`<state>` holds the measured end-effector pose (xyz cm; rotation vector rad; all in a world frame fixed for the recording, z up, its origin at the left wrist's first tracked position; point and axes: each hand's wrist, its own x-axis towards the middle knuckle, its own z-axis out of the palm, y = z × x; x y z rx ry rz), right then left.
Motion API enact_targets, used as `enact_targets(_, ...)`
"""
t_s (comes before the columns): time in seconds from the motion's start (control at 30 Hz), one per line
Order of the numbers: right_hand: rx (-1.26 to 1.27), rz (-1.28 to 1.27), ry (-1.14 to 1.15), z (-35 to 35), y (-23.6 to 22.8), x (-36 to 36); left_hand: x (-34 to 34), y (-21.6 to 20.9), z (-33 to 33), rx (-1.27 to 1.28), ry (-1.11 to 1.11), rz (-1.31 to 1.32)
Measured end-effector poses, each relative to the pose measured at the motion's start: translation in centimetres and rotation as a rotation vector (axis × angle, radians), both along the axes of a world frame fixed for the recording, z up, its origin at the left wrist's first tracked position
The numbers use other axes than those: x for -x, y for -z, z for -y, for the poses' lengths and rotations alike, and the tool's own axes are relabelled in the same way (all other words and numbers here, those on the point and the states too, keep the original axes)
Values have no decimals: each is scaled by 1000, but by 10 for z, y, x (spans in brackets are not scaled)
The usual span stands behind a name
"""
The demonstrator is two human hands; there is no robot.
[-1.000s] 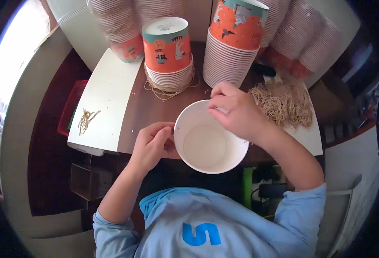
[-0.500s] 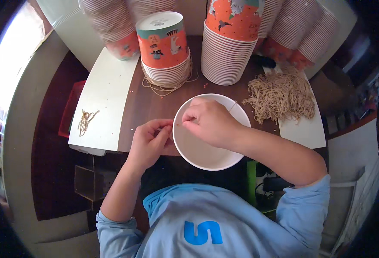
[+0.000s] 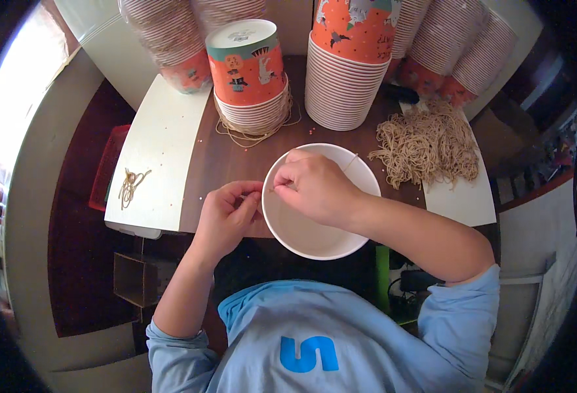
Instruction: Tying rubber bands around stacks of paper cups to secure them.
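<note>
A white-lined paper bucket [image 3: 318, 245] stands mouth up in front of me at the table's front edge. My right hand [image 3: 314, 187] reaches inside it, fingers pinched close to the left wall. A tiny brownish bit of what looks like cord shows at those fingertips. Outside the same wall, my left hand [image 3: 230, 213] has its thumb and fingers pressed together against the bucket; what they hold, if anything, is hidden. A short cord end [image 3: 352, 162] pokes through the bucket's far right wall.
Behind the bucket stand an upside-down orange bucket stack [image 3: 246, 72] ringed with cords and a taller stack [image 3: 344, 85]. A tangled heap of tan cords [image 3: 426, 147] lies right; a small cord bundle [image 3: 131, 187] lies left. Wrapped bucket stacks [image 3: 449, 39] line the back.
My right hand has shifted very slightly left inside the bucket. The left hand and the bucket have hardly moved.
</note>
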<state>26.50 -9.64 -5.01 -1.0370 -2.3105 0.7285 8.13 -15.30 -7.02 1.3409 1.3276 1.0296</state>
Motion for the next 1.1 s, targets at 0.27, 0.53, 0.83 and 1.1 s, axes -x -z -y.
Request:
enact_targets(0.27,5,-9,27,-1,1,1,1,-3,-1,-10,14,-54)
enact_targets(0.53,38,-23,43,1,-1,2,2,1,-1,7,21,-3)
enact_targets(0.83,64,-36,30,-1,-2,2,0,-10,-4,20,42,-14)
enact_targets(1.1,29,-13,-49,-4,1,4,2,-14,-7,-52,108,-229)
